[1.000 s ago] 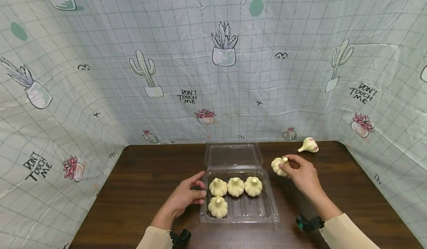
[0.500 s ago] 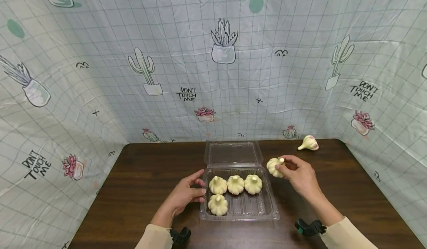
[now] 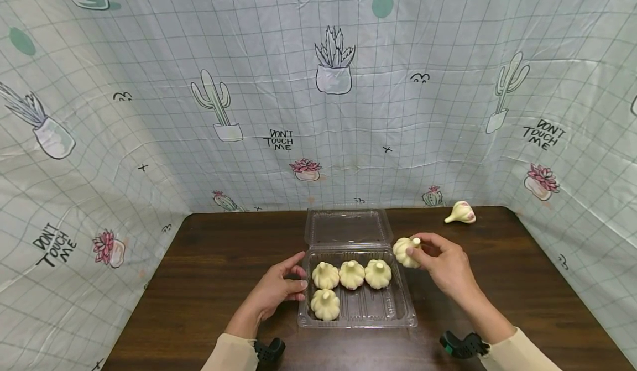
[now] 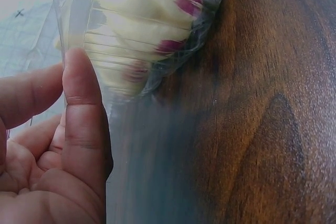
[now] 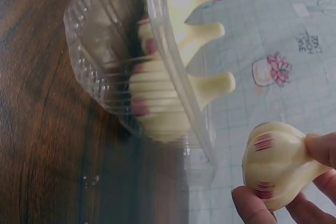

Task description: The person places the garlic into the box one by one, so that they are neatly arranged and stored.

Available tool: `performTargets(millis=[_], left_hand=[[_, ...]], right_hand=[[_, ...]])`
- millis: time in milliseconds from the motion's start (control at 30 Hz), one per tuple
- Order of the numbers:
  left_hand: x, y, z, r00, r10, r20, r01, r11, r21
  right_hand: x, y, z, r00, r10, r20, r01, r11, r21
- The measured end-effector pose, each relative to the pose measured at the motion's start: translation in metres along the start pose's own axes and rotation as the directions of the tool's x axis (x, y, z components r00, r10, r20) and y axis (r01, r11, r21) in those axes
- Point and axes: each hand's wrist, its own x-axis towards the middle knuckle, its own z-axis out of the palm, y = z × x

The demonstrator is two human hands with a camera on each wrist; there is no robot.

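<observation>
In the head view, my right hand [image 3: 449,267] pinches a cream garlic bulb [image 3: 406,252] by its neck, thumb against fingers. The bulb is upright just off the right back corner of a clear plastic clamshell box [image 3: 378,322]. Seen from the right wrist, this garlic bulb [image 5: 275,163] has purple streaks and is apart from the box wall. My left hand [image 3: 272,291] rests its thumb and fingertips against the box's left rim. The left wrist view shows its thumb [image 4: 84,108] straight at the clear wall. Several garlic bulbs [image 3: 351,275] stand stem-up inside, three along the back and one front left.
Behind the box its lid [image 3: 348,230] lies folded back on the dark wooden table [image 3: 224,255]. Another garlic bulb [image 3: 461,213] lies on its side at the back right. A cactus-print cloth [image 3: 269,105] encloses the table's back and sides.
My right hand has carried its garlic bulb leftward and slightly toward me, closer to the box's right back corner. The left hand and box look unmoved; the head view tilted a little.
</observation>
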Motion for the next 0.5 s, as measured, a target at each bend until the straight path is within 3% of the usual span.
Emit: performTargets(millis=[233,500], left_hand=[[0.0,0.0,0.0,1.0,-0.001,-0.001,0.001,1.0,0.001],[-0.001,0.001,0.001,1.0,-0.003,-0.006,0.003,1.0,0.001]], right_hand=[[-0.005,-0.006,0.002,1.0,-0.017,0.021,0.016,0.999,0.039],[-0.013,-0.013,0.006,0.999,-0.037,0.029,0.037,0.999,-0.006]])
